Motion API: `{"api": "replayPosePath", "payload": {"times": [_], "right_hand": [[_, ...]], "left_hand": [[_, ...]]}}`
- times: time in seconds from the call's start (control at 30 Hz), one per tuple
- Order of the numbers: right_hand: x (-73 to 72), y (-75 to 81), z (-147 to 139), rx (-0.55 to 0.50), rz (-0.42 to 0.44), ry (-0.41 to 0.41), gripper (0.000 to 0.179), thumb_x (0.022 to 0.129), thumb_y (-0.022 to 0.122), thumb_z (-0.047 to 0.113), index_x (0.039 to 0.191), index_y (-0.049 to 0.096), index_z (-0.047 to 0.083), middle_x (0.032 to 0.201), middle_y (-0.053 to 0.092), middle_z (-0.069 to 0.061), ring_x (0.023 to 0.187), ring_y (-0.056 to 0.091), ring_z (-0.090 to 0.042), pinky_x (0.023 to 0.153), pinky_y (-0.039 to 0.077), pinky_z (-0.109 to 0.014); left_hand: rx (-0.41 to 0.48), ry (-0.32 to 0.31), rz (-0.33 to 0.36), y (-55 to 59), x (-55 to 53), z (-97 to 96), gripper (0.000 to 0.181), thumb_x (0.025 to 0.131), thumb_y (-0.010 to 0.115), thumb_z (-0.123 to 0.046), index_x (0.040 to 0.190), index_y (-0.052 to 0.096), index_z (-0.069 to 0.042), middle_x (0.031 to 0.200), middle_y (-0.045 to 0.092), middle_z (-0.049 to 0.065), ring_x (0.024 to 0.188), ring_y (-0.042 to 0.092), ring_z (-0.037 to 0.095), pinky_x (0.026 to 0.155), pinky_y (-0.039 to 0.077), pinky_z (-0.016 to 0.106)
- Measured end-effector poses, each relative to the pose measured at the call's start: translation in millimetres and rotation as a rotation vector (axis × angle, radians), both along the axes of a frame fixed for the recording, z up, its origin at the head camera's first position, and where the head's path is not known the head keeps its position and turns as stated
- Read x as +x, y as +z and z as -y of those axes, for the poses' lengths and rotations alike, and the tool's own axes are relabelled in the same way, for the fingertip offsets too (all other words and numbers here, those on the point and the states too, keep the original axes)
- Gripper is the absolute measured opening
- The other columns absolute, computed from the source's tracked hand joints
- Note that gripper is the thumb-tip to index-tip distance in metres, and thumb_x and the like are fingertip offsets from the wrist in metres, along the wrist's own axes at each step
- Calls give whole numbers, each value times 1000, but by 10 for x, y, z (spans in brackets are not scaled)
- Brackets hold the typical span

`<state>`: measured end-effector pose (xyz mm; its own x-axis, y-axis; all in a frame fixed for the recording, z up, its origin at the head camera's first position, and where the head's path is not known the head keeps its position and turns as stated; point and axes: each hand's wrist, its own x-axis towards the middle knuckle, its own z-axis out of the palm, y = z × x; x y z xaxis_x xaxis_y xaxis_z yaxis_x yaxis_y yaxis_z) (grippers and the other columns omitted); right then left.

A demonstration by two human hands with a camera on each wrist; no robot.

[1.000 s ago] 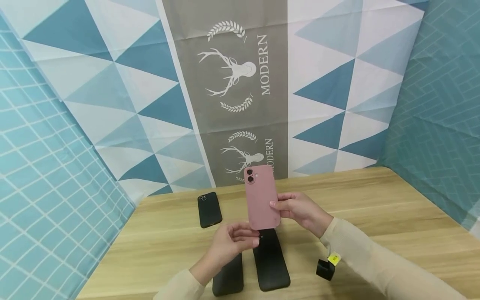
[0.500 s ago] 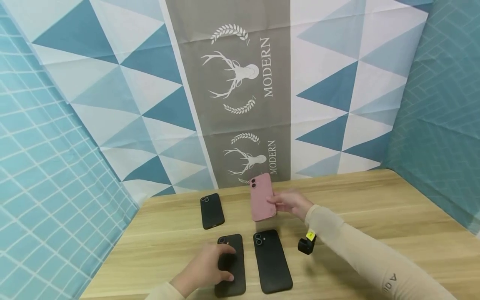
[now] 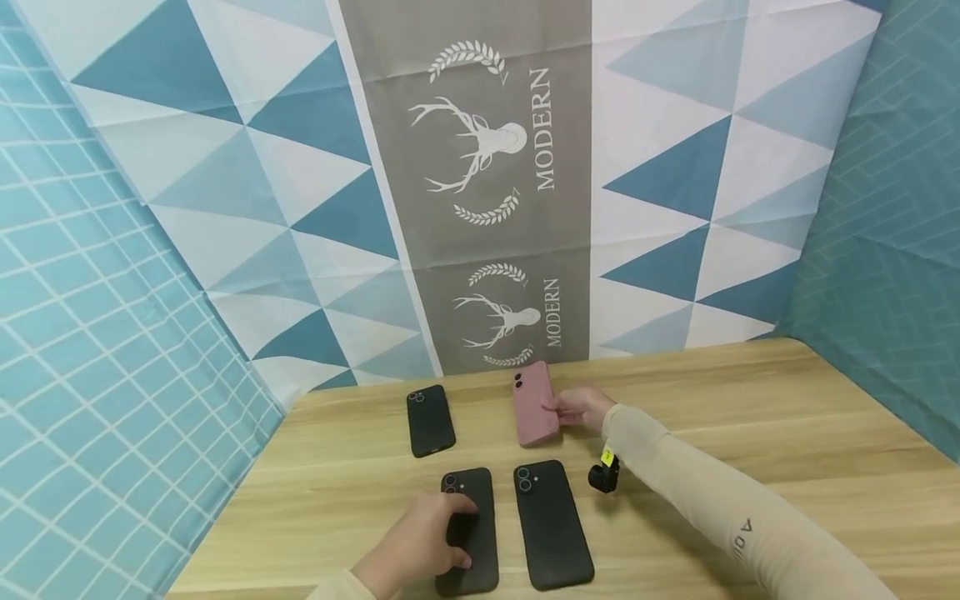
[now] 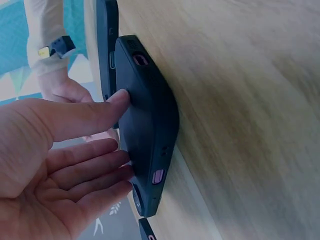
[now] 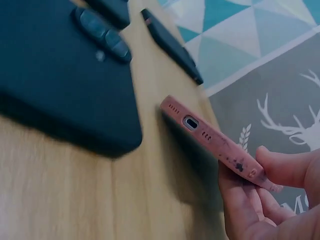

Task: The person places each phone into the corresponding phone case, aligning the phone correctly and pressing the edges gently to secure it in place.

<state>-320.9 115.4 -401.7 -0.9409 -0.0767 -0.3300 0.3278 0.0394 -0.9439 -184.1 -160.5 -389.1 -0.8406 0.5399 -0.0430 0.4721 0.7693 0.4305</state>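
My right hand [image 3: 583, 408] pinches the lower right edge of a pink phone [image 3: 534, 407], thumb on its back. In the right wrist view the phone's port edge [image 5: 191, 123] hangs tilted above the table, its shadow beneath. At the front, my left hand [image 3: 420, 537] is over a black phone [image 3: 477, 533], thumb and fingers spread apart. The left wrist view has the thumb tip and extended fingertips [image 4: 120, 159] at that phone's back, and pinkish patches inside the cutouts of its black case [image 4: 165, 115].
A second black phone [image 3: 553, 525] lies just right of the left hand's one. Farther back on the left lies a smaller-looking black phone [image 3: 431, 421]. The wooden table [image 3: 750, 433] ends at a patterned cloth backdrop [image 3: 675, 167]. A small black wrist camera [image 3: 604, 475] hangs under the right sleeve.
The right hand has carried the pink phone away from me and down toward the table's back. My left hand has left the pink phone's lower edge and come down to the front-left black phone.
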Motion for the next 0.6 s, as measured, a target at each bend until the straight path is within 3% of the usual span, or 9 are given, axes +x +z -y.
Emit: {"api": "replayPosePath", "payload": {"times": [0.13, 0.2, 0.27, 0.33, 0.4, 0.5, 0.6], "right_hand": [[-37, -49, -26, 39, -7, -2, 40, 90, 63, 1, 125, 53, -15, 123, 62, -27, 85, 69, -18, 98, 53, -40], [-49, -61, -34, 127, -32, -12, 37, 88, 65, 2, 120, 57, -15, 113, 67, -27, 82, 69, -17, 93, 56, -37], [-41, -48, -30, 240, -58, -31, 35, 86, 68, 4, 114, 60, -15, 102, 69, -24, 78, 69, -17, 85, 59, -34], [-37, -18, -25, 463, -118, -24, 26, 83, 72, 12, 94, 66, -10, 81, 69, -14, 71, 65, -14, 75, 59, -29], [-33, 13, -18, 635, -177, -30, 24, 79, 76, 18, 75, 65, -3, 67, 62, -7, 62, 58, -13, 64, 53, -23], [-33, 27, -22, 822, -263, -52, 37, 73, 81, 25, 56, 54, 8, 52, 51, 1, 53, 49, -13, 54, 40, -19], [-15, 10, -17, 788, -274, -98, 36, 69, 85, 21, 54, 54, 8, 47, 52, 1, 47, 51, -12, 48, 37, -18]], "left_hand": [[3, 11, 2, 9, 3, -21, 51, 62, 87, -12, 109, 68, -4, 113, 69, 14, 108, 65, 33, 91, 55, 45], [3, 17, 5, 19, 2, -31, 51, 62, 87, -12, 109, 68, -4, 114, 69, 15, 109, 64, 33, 92, 55, 46], [2, 19, 3, 32, 2, -40, 52, 62, 87, -11, 109, 68, -3, 115, 68, 15, 110, 64, 34, 93, 54, 47], [2, 20, 3, 44, 1, -47, 52, 62, 87, -11, 110, 68, -3, 115, 68, 16, 110, 64, 35, 93, 54, 47], [2, 24, 4, 52, 3, -53, 52, 61, 87, -10, 110, 68, -2, 115, 68, 16, 110, 64, 35, 93, 54, 47], [6, 37, 12, 52, 8, -65, 53, 60, 87, -8, 109, 68, -1, 115, 68, 17, 109, 64, 35, 93, 54, 47], [10, 49, 10, 38, 21, -80, 53, 59, 87, -6, 108, 68, -1, 113, 69, 17, 108, 65, 35, 92, 54, 47]]}}
